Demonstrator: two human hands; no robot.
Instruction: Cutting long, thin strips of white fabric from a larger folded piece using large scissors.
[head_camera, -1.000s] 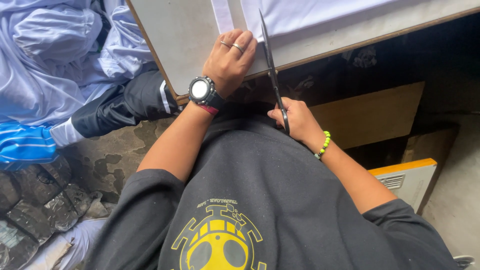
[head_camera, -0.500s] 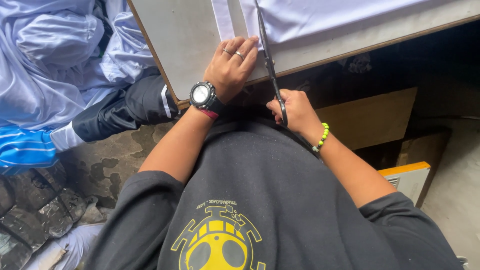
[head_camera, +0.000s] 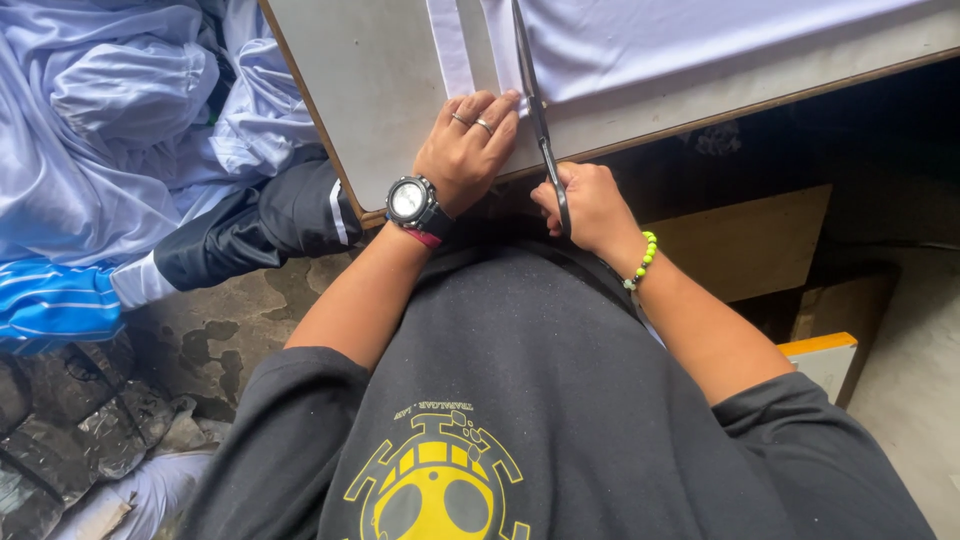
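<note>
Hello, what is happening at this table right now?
A person is cutting white fabric on a pale table. The right hand grips black scissors, whose blades lie along the cloth's edge. The left hand, with a wristwatch, presses flat on a narrow white strip beside the blades. Bundled pale-blue garments lie left of the table.

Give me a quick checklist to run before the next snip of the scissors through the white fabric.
1. Right hand grips the scissors at the handles: ok.
2. Left hand lies flat on the table, pinning the cut strip: ok.
3. Left fingers clear of the blades: not ok, the fingertips sit right beside them.
4. White fabric lies flat right of the blades: ok.
5. Blade tips in view: cannot tell, they run out of the picture's top edge.
6. Pile of garments left of the table stays off the cutting area: ok.
</note>
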